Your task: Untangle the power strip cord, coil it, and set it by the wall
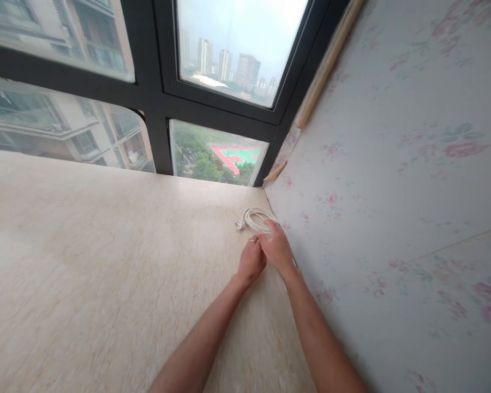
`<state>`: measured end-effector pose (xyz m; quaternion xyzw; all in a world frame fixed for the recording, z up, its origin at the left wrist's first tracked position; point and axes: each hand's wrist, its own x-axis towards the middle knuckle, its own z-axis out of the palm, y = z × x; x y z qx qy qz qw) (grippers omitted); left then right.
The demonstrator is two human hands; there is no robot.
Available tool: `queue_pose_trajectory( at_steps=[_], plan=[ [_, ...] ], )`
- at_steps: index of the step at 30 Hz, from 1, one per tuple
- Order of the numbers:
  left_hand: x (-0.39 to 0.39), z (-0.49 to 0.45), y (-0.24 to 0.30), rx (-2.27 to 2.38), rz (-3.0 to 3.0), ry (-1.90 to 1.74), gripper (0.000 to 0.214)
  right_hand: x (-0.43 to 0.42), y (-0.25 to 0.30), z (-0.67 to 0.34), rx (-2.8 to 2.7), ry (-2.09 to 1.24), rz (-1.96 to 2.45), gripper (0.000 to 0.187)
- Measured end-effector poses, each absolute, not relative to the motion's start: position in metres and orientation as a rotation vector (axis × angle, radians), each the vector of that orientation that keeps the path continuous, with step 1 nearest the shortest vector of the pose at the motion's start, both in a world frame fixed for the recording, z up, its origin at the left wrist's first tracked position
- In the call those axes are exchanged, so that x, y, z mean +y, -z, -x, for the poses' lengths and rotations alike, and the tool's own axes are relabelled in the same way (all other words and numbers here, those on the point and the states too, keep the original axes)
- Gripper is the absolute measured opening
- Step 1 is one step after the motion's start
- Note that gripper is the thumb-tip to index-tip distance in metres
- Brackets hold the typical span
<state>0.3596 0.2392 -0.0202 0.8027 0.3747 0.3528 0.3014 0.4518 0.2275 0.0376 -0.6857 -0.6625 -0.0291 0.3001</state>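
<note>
A coiled white cable [256,217] with a small plug end lies on the beige marble sill [106,256], in the far corner by the wall. My right hand [277,248] rests on the near edge of the coil, fingers curled down onto it. My left hand [251,261] sits just beside it, closed in a loose fist with a ring on one finger, touching the right hand. What the left fingers hold, if anything, is hidden.
A floral-papered wall [393,191] rises along the right side. A dark-framed window [155,98] runs along the far edge, looking down on buildings and a sports court. Peeling tape or trim [275,173] shows at the corner.
</note>
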Motion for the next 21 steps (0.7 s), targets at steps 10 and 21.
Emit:
queue_pose_trajectory(
  at_steps=[10,21],
  plan=[
    [0.287,-0.365,0.012,1.081,-2.661,-0.591,0.048,0.162,0.003,-0.477,-1.597,0.225,2.32,0.054],
    [0.291,-0.33,0.03,1.053,-2.73,-0.752,0.015,0.173,0.004,-0.474,-1.622,0.308,2.373,0.036]
  ],
)
